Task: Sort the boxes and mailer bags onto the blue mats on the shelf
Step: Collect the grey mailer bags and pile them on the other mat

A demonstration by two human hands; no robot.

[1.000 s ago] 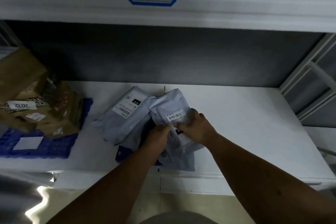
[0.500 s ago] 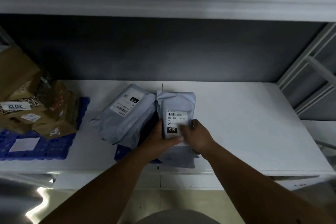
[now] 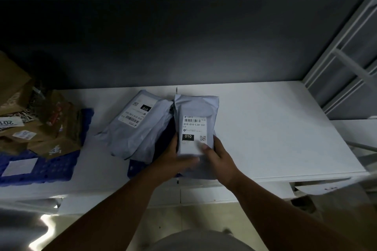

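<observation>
Mailer bag (labelled 010) — both hands

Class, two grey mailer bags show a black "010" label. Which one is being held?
The right-hand mailer bag, gripped by both hands, left hand and right hand. The left mailer bag lies untouched.

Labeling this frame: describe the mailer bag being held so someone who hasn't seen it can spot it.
On the white shelf, left of centre, grey mailer bags lie over a blue mat. The held mailer bag is the right-hand one, gripped at its near end by the left hand and right hand. Unlike the tilted neighbour bag, its label reads upright: 010-010-L30-551.
</observation>
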